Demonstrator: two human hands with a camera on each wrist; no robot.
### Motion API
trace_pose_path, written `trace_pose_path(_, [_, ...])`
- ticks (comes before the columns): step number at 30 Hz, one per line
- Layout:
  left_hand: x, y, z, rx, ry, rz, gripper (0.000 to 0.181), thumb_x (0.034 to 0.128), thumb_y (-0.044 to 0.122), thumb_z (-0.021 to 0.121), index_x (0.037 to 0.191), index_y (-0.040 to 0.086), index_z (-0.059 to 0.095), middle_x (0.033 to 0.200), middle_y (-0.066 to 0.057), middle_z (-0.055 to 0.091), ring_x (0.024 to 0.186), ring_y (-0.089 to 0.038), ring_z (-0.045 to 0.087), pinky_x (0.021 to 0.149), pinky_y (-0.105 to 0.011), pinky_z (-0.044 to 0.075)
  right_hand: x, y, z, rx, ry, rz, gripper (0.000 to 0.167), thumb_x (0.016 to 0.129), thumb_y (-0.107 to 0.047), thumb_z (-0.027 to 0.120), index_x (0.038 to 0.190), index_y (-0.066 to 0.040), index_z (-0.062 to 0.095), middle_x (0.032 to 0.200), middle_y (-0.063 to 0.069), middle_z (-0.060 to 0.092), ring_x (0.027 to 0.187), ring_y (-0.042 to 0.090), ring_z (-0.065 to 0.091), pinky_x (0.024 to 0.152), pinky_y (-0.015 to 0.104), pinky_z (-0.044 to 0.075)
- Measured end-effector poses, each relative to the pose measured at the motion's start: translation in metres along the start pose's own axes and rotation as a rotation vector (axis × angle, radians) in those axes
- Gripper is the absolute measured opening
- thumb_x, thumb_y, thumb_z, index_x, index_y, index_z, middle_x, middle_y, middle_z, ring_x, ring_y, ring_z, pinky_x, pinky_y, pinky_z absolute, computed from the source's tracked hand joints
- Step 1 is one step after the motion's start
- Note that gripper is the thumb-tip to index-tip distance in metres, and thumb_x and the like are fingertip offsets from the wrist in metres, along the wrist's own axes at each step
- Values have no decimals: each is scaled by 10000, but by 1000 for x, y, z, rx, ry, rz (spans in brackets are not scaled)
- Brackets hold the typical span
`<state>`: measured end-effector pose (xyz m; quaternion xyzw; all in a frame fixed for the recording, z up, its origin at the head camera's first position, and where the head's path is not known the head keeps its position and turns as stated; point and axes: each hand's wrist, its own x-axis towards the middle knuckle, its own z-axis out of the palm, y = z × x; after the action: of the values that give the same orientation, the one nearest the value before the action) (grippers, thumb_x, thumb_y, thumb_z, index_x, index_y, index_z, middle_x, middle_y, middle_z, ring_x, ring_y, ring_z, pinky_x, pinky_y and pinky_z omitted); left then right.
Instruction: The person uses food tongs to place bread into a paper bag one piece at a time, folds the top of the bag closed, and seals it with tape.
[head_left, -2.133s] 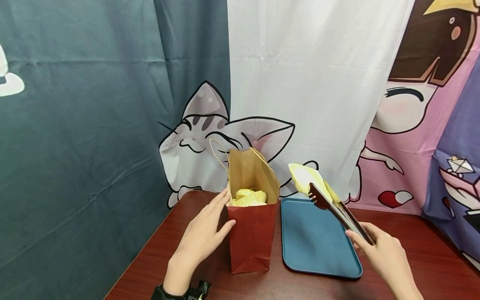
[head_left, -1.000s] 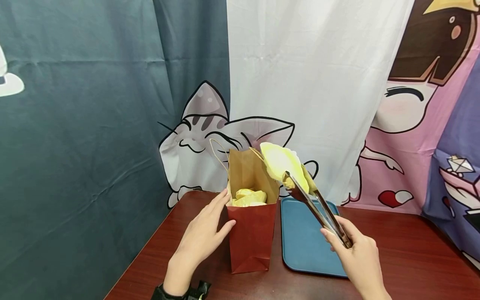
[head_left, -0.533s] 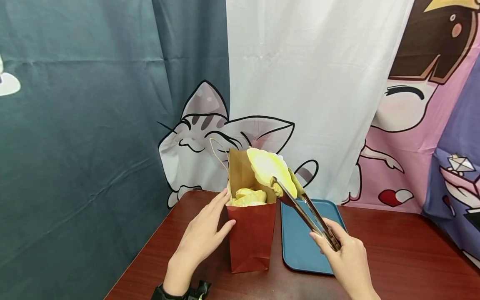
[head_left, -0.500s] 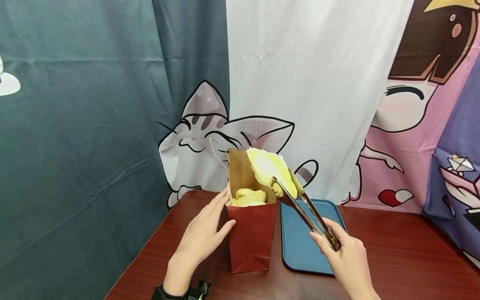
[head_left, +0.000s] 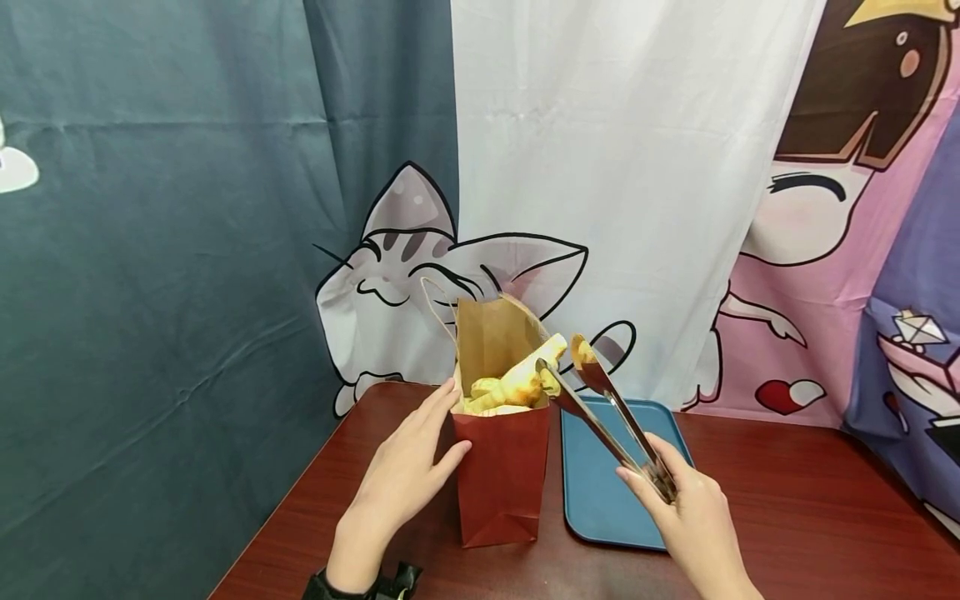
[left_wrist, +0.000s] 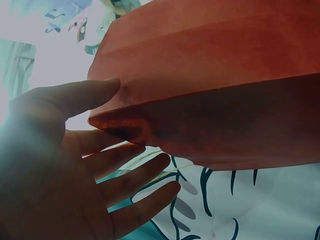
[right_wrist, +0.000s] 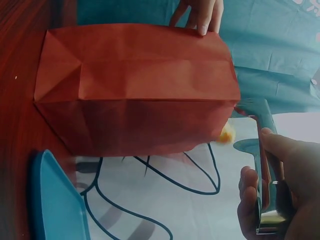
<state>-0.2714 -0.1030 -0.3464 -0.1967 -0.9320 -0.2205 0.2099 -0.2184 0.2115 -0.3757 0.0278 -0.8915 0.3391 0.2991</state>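
Observation:
A red paper bag (head_left: 498, 479) with a brown inside stands upright on the table. My left hand (head_left: 397, 471) rests at its left side, fingers straight; in the left wrist view the thumb (left_wrist: 95, 95) touches the red paper. My right hand (head_left: 693, 508) grips metal tongs (head_left: 615, 408), their arms spread apart over the bag's right edge. A pale yellow, browned piece, perhaps bread (head_left: 525, 375), leans in the bag's mouth beside the left tong tip, one end sticking out over the rim. Several yellow pieces (head_left: 487, 392) lie beneath it, partly hidden.
A blue tray (head_left: 622, 500) lies on the dark red wooden table (head_left: 795, 500), right of the bag and partly under the right hand. A thin cord handle (head_left: 437, 310) stands up at the bag's left. Printed cartoon cloth (head_left: 637, 150) hangs behind the table.
My right hand has carried the tongs leftward from over the tray to the bag. The tongs have spread, and the yellow piece has tipped down into the bag's mouth. My left hand stays put.

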Motion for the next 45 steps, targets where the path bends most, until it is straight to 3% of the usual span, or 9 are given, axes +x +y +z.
trace_pose_path(6, [0, 0, 0, 1, 3, 1, 611, 927, 333, 705, 1476, 184, 484, 1604, 76, 373, 1401, -210, 485, 1050, -455, 495, -1, 0, 0, 35, -5, 15, 349, 933, -332, 700, 1255, -234, 605, 654, -75, 521, 543, -6, 443, 495, 221, 341])
trace_pose_path(12, [0, 1, -1, 3, 19, 13, 599, 920, 325, 714, 1460, 178, 501, 1595, 62, 391, 1390, -210, 498, 1041, -452, 501, 3, 8, -8, 30, -27, 97, 390, 975, -366, 635, 1318, -196, 561, 710, -15, 620, 559, -14, 571, 521, 226, 431])
trace_pose_path(24, [-1, 2, -1, -6, -8, -5, 609, 929, 340, 701, 1476, 183, 484, 1610, 76, 361, 1407, -217, 478, 1045, -464, 498, 18, 69, -27, -126, -309, 325, 645, 945, -660, 495, 1264, -100, 537, 772, -22, 645, 665, 60, 578, 613, 274, 403])
trace_pose_path(32, [-2, 2, -1, -8, -3, -7, 608, 926, 334, 706, 1473, 182, 488, 1605, 78, 368, 1398, -222, 488, 1038, -464, 502, 18, 101, -13, -228, -443, 359, 740, 919, -668, 537, 1279, -21, 556, 750, -37, 677, 705, 119, 590, 597, 331, 418])
trace_pose_path(38, [-1, 2, -2, -4, -1, -6, 601, 925, 332, 707, 1468, 186, 492, 1606, 77, 369, 1394, -222, 492, 1036, -460, 504, 15, 116, 1, -259, -516, 366, 753, 878, -642, 616, 1164, 52, 557, 727, -14, 659, 706, 169, 595, 605, 385, 445])
trace_pose_path(40, [-1, 2, -2, -4, 0, -5, 604, 923, 332, 710, 1468, 185, 493, 1606, 72, 370, 1393, -222, 493, 1035, -460, 505, 15, 118, 5, -262, -531, 376, 745, 877, -617, 635, 1152, 71, 555, 746, 14, 651, 708, 186, 587, 620, 406, 462])
trace_pose_path(45, [0, 0, 0, -5, 0, 1, 608, 925, 329, 708, 1472, 184, 487, 1610, 69, 362, 1396, -223, 489, 1042, -458, 502, 14, 121, 14, -307, -552, 380, 785, 873, -596, 651, 1199, 111, 547, 957, 249, 677, 795, 330, 645, 669, 523, 514])
